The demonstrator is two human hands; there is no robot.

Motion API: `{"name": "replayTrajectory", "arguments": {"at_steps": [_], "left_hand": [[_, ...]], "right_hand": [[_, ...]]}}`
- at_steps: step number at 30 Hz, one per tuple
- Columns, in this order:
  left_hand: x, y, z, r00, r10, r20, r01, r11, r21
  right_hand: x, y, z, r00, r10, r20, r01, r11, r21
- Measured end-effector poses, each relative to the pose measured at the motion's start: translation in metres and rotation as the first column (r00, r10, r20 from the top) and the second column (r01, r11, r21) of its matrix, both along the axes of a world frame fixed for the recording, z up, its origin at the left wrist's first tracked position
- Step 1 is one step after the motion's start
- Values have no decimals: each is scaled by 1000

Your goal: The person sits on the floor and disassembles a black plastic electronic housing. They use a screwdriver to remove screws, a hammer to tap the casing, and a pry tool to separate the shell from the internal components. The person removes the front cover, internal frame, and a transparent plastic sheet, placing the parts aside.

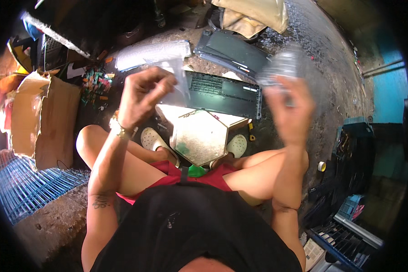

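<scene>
My left hand (145,93) is raised with its fingers pinched on a clear plastic sheet (180,77), which hangs to the right of them. My right hand (291,104), smeared by motion, grips another piece of clear plastic film (283,65) that stands up beyond its fingers. Between the hands, a long dark flat panel (222,96) with grooves and a white label lies across a pale worn work board (199,136). More dark panels (233,52) lie on the floor behind it. To their left is a stack of clear, shiny sheets (152,54).
A torn cardboard box (61,122) stands at left, near a blue wire rack (36,188) and coloured scraps (97,84). A yellow-handled tool (252,136) lies right of the board. Farther right is a tape roll (321,166). A beige sheet (254,16) lies at the back.
</scene>
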State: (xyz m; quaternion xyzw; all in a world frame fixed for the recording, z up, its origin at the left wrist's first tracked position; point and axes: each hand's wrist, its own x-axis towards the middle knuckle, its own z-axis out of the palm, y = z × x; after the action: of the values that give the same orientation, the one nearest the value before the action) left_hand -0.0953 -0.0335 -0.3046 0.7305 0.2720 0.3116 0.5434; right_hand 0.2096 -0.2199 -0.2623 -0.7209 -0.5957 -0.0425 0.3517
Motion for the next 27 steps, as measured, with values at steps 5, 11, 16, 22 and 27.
{"name": "replayTrajectory", "arguments": {"at_steps": [5, 11, 16, 22, 27], "left_hand": [[42, -23, 16, 969, -247, -8, 244, 947, 209], [10, 9, 9, 991, 134, -14, -135, 983, -127], [-49, 45, 12, 973, 227, -51, -232, 928, -292], [-75, 42, -3, 977, 194, -90, -214, 907, -362], [-95, 55, -2, 958, 243, -151, -281, 902, -327]], "right_hand": [[-75, 36, -27, 931, 266, -251, -286, 957, -45], [2, 25, -19, 939, -3, -345, -32, 995, -97], [61, -15, -3, 738, -393, -548, 249, 914, -319], [77, -38, -7, 658, -387, -647, 163, 911, -379], [96, -48, -4, 615, -478, -628, 335, 878, -341]]}}
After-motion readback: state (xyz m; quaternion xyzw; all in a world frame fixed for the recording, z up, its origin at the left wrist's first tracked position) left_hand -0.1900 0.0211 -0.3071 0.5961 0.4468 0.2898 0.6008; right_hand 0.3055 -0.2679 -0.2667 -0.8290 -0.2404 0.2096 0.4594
